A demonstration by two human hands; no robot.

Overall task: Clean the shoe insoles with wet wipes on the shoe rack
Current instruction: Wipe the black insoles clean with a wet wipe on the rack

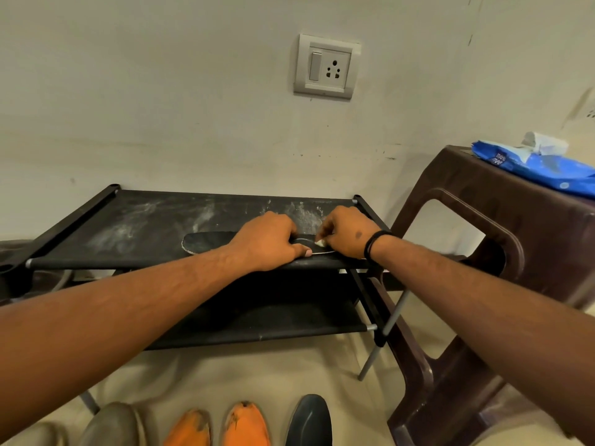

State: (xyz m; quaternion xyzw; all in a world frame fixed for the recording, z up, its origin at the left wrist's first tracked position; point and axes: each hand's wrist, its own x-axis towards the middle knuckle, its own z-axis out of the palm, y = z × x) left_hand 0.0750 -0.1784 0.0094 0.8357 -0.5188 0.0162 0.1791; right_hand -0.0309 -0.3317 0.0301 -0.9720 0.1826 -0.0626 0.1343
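Observation:
A dark insole (209, 242) with a pale edge lies flat on the top shelf of the black shoe rack (138, 220), toe end pointing left. My left hand (270, 241) rests on its middle with fingers curled over it, thumb at the front edge, holding it down. My right hand (346, 233) sits over the insole's right end and pinches a small white wet wipe (321, 243) against it. A blue pack of wet wipes (544, 165) with a white wipe sticking out lies on the brown stool at the right.
A brown plastic stool (476, 239) stands close against the rack's right side. Several shoes, orange (246, 424), dark (309, 420) and grey (112, 423), line the floor in front. The rack has a lower shelf (273, 326). A wall socket (326, 66) is above.

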